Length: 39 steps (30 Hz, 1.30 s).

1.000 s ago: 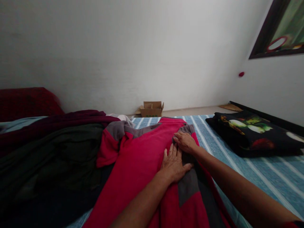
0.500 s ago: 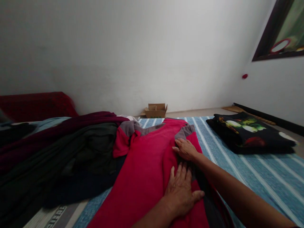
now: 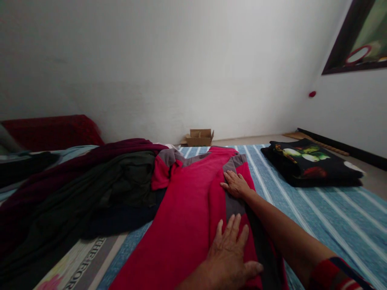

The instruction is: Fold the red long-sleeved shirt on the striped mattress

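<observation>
A pinkish-red garment with grey panels (image 3: pixel 181 201) lies spread on the bed, its collar end toward the wall. One sleeve is folded in along its right side. My left hand (image 3: pixel 228 249) rests flat on this folded part near me, fingers spread. Farther up, by the grey shoulder panel, my right hand (image 3: pixel 236 184) lies on the cloth with its fingers stretched out. Neither hand grips anything. Part of the garment's near end is hidden by my left hand and forearm.
Dark green clothing (image 3: pixel 121 181) and a maroon garment (image 3: pixel 121 149) are heaped at left. A folded black patterned cloth (image 3: pixel 314 165) sits at right on the blue striped sheet (image 3: pixel 302 209). Behind stands a cardboard box (image 3: pixel 199 137) by the wall; a red bundle (image 3: pixel 54 131) is at far left.
My left hand has slid a little toward me along the folded sleeve, its fingers more spread. My right hand stays near the shoulder, and the camera view has shifted slightly.
</observation>
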Available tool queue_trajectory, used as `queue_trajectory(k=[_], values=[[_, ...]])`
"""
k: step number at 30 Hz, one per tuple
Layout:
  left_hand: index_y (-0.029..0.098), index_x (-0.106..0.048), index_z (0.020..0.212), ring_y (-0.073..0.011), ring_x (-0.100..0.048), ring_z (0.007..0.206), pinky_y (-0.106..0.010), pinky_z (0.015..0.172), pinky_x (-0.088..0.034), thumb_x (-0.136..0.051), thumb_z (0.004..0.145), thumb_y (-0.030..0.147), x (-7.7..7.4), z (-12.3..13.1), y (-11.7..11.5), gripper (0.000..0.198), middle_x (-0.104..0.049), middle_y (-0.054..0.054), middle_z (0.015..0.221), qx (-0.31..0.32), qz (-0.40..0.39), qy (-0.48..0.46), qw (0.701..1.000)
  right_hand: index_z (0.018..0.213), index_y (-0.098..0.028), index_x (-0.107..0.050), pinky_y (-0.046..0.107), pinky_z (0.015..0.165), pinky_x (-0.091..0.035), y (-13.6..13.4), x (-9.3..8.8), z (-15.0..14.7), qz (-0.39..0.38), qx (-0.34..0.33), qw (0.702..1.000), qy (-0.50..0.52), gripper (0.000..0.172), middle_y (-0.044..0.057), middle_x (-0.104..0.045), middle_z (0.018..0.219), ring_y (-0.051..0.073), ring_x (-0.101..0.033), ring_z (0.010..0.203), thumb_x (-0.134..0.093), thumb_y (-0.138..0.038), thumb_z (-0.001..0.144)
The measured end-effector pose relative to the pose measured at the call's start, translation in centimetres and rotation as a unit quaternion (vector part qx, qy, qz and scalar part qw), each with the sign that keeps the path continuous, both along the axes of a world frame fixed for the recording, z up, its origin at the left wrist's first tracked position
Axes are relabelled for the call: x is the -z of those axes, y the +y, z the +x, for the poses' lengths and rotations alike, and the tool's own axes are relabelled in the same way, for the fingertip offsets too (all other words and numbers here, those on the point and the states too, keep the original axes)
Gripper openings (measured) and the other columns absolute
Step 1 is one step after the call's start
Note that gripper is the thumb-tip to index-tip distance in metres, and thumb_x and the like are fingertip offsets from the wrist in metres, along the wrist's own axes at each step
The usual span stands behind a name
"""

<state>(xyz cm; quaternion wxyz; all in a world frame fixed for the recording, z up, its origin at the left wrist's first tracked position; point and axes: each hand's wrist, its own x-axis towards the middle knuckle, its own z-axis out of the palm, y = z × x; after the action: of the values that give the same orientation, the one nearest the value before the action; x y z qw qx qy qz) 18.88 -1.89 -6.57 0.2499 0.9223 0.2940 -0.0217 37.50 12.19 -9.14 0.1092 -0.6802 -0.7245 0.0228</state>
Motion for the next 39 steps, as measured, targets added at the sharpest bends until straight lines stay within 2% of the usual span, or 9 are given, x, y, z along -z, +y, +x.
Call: queue_trajectory(k=[6, 9, 15, 19, 23, 26, 30, 34, 39], values=[[0.027, -0.014, 0.144, -0.0303, 0.005, 0.139, -0.057, 0.11, -0.002, -0.037, 0.076, 0.074, 0.1, 0.0, 0.3, 0.086, 0.004, -0.009, 0.152, 0.005, -0.003, -0.014, 1.0, 0.139, -0.012, -0.033, 0.051, 0.107, -0.015, -1.9, -1.5, -2.3, 0.042, -0.028, 0.998, -0.024, 0.062, 0.017, -0.031, 0.145, 0.029, -0.024, 0.134, -0.031, -0.052, 0.092], [0.026, -0.013, 0.145, -0.0308, 0.004, 0.139, -0.06, 0.108, -0.003, -0.035, 0.075, 0.075, 0.0, 0.0, 0.3, 0.088, 0.003, -0.011, 0.152, 0.005, -0.006, -0.026, 1.0, 0.138, -0.012, -0.035, 0.049, 0.107, -0.018, -3.3, -0.9, -3.1, 0.033, -0.051, 0.998, -0.025, 0.064, 0.017, -0.033, 0.144, 0.029, -0.025, 0.134, -0.028, -0.054, 0.091], [0.016, -0.021, 0.143, -0.0303, -0.002, 0.139, -0.06, 0.108, -0.005, -0.025, 0.078, 0.076, 0.2, -0.3, 0.2, 0.089, -0.007, -0.019, 0.15, 0.014, 0.012, -0.038, 0.999, 0.139, -0.01, -0.035, 0.05, 0.108, -0.017, -4.2, 0.7, -3.1, 0.016, -0.042, 0.999, -0.026, 0.066, 0.016, -0.028, 0.146, 0.03, -0.02, 0.136, -0.027, -0.055, 0.091], [0.02, -0.022, 0.143, -0.0304, -0.008, 0.138, -0.059, 0.109, -0.012, -0.027, 0.08, 0.073, 0.5, -0.5, 0.2, 0.083, -0.009, -0.015, 0.151, 0.016, 0.032, -0.052, 0.998, 0.139, -0.011, -0.035, 0.049, 0.108, -0.017, -4.1, 0.7, -3.2, 0.015, -0.044, 0.999, -0.026, 0.066, 0.015, -0.028, 0.146, 0.029, -0.02, 0.136, -0.026, -0.055, 0.091], [0.017, -0.036, 0.136, -0.0281, -0.02, 0.137, -0.053, 0.108, -0.023, -0.031, 0.084, 0.066, 0.0, -1.4, 0.2, 0.071, -0.025, -0.015, 0.148, 0.001, 0.048, -0.056, 0.997, 0.139, -0.011, -0.036, 0.049, 0.108, -0.017, -4.0, 0.8, -3.2, 0.012, -0.041, 0.999, -0.027, 0.066, 0.015, -0.027, 0.147, 0.029, -0.019, 0.136, -0.027, -0.055, 0.091], [0.014, -0.043, 0.13, -0.0275, -0.024, 0.135, -0.048, 0.107, -0.029, -0.041, 0.087, 0.053, -0.1, -3.5, 0.7, 0.058, -0.031, -0.017, 0.145, -0.016, 0.092, -0.061, 0.994, 0.14, -0.011, -0.034, 0.05, 0.108, -0.017, -4.0, 1.1, -3.2, 0.002, -0.041, 0.999, -0.026, 0.067, 0.015, -0.026, 0.147, 0.029, -0.018, 0.137, -0.026, -0.056, 0.09], [0.01, -0.04, 0.134, -0.0269, -0.02, 0.136, -0.046, 0.108, -0.027, -0.045, 0.088, 0.037, 0.7, -8.3, 2.1, 0.053, -0.028, -0.019, 0.146, -0.087, 0.154, -0.027, 0.984, 0.14, -0.011, -0.034, 0.049, 0.108, -0.017, -4.1, 1.4, -3.1, 0.005, -0.041, 0.999, -0.029, 0.068, 0.014, -0.026, 0.147, 0.029, -0.018, 0.137, -0.025, -0.056, 0.09], [0.016, -0.039, 0.136, -0.0285, -0.021, 0.136, -0.05, 0.107, -0.028, -0.044, 0.087, 0.04, 1.0, -12.8, 3.1, 0.055, -0.026, -0.015, 0.147, -0.207, 0.155, 0.036, 0.965, 0.14, -0.011, -0.034, 0.05, 0.109, -0.017, -4.1, 1.6, -3.2, 0.01, -0.043, 0.998, -0.038, 0.069, 0.013, -0.026, 0.147, 0.029, -0.019, 0.136, -0.024, -0.059, 0.09], [0.023, -0.033, 0.14, -0.0265, -0.019, 0.137, -0.05, 0.108, -0.025, -0.044, 0.086, 0.042, 1.0, -15.1, 3.2, 0.058, -0.022, -0.008, 0.149, -0.243, 0.136, 0.061, 0.959, 0.14, -0.012, -0.033, 0.049, 0.109, -0.016, -4.1, 2.0, -3.1, 0.005, -0.037, 0.999, -0.039, 0.07, 0.012, -0.027, 0.147, 0.028, -0.018, 0.137, -0.023, -0.059, 0.09]])
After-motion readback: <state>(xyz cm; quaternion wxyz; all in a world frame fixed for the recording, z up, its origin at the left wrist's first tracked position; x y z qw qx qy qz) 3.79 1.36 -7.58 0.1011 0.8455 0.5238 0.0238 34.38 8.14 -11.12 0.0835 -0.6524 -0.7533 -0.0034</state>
